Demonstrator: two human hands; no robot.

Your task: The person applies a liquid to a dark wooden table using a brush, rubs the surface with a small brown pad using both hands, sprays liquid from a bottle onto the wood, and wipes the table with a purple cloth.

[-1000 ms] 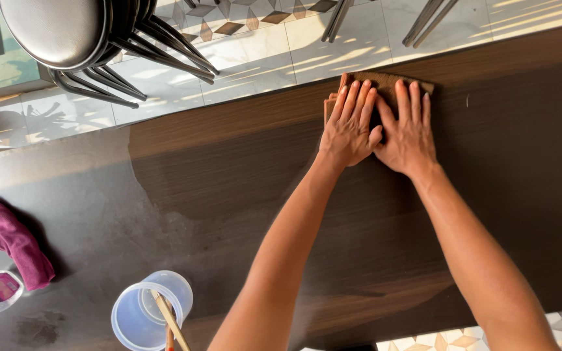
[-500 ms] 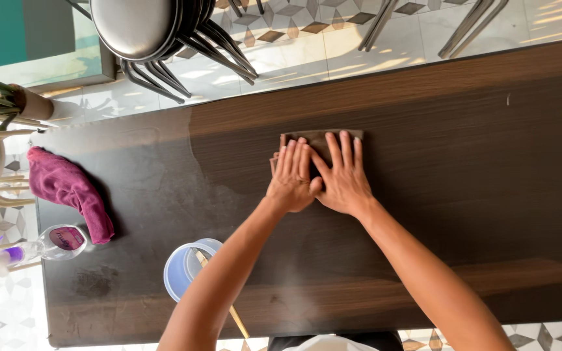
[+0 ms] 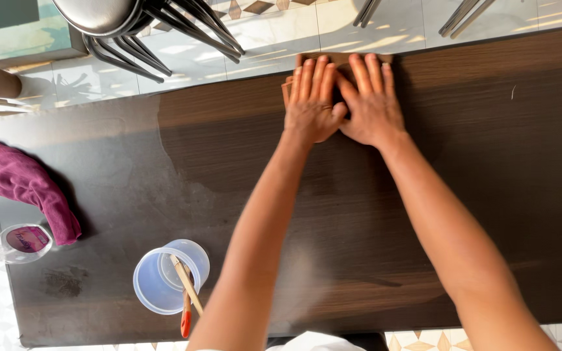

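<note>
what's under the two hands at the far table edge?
A folded brown cloth lies flat under the left hand and right hand. Only its far and left edges show; the rest is covered by the palms.

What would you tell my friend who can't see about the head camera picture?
Two hands, the left hand and right hand, press flat side by side on a brown cloth at the far edge of a dark wooden table. To the left lie a purple rag and a clear plastic cup holding a brush.

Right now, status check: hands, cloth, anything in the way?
Left hand and right hand flat, side by side on brown cloth. Cloth at table's far edge. Nothing near it.
</note>
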